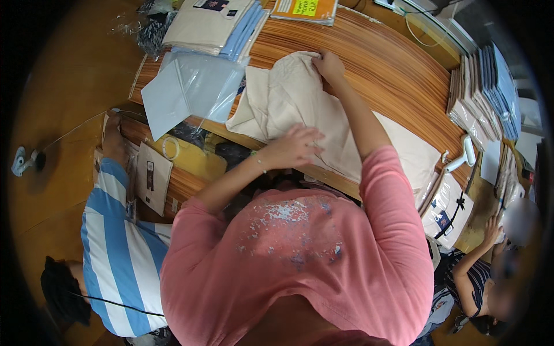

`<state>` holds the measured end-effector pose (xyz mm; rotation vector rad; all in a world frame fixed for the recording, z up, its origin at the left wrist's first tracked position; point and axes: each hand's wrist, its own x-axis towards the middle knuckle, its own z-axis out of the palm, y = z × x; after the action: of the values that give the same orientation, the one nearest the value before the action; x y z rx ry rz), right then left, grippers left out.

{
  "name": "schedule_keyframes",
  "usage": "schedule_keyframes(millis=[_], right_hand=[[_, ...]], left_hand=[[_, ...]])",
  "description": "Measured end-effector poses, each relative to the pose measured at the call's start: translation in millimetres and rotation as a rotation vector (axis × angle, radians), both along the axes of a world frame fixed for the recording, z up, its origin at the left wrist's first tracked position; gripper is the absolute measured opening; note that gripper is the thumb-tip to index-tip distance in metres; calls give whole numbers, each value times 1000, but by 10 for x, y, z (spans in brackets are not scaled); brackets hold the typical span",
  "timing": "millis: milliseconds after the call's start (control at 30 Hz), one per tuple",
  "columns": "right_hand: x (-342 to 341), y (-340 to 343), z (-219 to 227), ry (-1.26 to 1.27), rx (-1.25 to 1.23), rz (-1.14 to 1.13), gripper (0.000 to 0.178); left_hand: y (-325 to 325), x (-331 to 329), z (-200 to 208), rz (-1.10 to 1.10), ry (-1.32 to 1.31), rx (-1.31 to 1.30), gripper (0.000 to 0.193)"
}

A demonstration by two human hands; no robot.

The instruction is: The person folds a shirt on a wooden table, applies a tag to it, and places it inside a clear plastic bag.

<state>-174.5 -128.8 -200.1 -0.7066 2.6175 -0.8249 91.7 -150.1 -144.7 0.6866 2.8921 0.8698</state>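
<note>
Pinch high, smooth low on the cream cloth

The cloth (336,131) lies along the front edge of the tabletop (392,72), rumpled toward the left, flatter toward the right corner. Our right hand (330,68) reaches over it, its fingers closed on the cloth's far edge. Our left hand (291,147) is above the near part, fingers spread and gripping nothing we can see; it is blurred, so we cannot tell whether it touches.

The step seems to be straightening or folding. To do it well, we should hold that far edge lightly taut and stroke outward from the pinch with a flat left palm, so that creases run off instead of gathering under the fold. With the cloth so near the front edge, a hard pull toward us could drag it off; we would draw it inward first. The wrinkled left end wants most care: the clear bags (216,78) and white sheet (166,99) sit just beside it and could catch.
</note>
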Motion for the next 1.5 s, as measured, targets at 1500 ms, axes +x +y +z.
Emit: schedule_keyframes(millis=[1500], right_hand=[[1067, 3517, 65, 58, -311, -388, 18]], left_hand=[[-778, -509, -795, 667, 119, -273, 44]])
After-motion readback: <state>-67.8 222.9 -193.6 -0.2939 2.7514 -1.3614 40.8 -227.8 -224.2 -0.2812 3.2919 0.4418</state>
